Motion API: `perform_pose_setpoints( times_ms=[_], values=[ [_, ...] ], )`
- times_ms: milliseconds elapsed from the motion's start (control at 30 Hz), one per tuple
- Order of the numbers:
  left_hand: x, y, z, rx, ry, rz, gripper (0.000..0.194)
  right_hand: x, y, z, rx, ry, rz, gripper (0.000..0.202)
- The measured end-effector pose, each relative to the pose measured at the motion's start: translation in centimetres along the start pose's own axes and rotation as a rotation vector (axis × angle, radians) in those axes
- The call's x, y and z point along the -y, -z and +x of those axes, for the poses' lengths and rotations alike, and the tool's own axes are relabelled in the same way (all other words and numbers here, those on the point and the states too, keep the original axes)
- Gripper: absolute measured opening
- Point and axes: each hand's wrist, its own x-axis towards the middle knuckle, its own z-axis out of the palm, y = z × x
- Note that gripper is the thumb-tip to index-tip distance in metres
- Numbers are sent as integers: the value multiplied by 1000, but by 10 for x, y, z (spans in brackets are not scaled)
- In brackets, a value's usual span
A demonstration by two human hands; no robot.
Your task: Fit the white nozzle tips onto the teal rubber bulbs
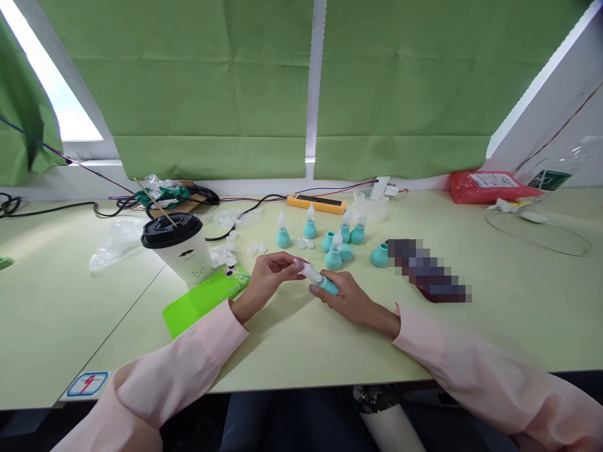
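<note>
My right hand [351,298] is closed around the teal bulb of a nasal aspirator [328,286], held tilted above the table. At its upper left end is a whitish translucent tip [311,272]. My left hand [267,276] pinches the outer end of that tip between thumb and fingers. Just beyond my hands stand several more aspirators with pointed tips, among them one at the left [283,236] and a nearer one [333,256]. A teal bulb with an open neck [379,255] lies on its side to the right. Small clear pieces [305,243] lie between them.
A lidded paper cup [186,251] with a stick stands left, beside a green phone [202,304]. Behind are a yellow power strip [316,203], cables and plastic bags [117,243]. A blurred dark object [428,273] and a red package [490,187] are right.
</note>
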Motion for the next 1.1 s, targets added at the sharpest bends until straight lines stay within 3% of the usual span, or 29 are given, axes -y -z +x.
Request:
perform_pose_setpoints(
  times_ms=[233,367,533,733,867,1100],
  values=[
    [13,-5,-3,-39,42,-75,22,-2,-7,-4,29,-94,87,27],
    [14,-5,-5,-49,40,-80,24,1,-7,-3,90,-198,277,25],
    [18,-3,-6,18,40,-106,23,7,-7,1,221,-327,516,28],
    [20,-3,-8,56,53,-143,25,4,-12,1,259,-381,642,31],
    [16,-5,-7,49,34,-158,24,2,-12,0,253,-339,653,29],
    [-4,-13,-11,115,-100,-34,21,4,-8,5,149,-66,612,19]
  ],
)
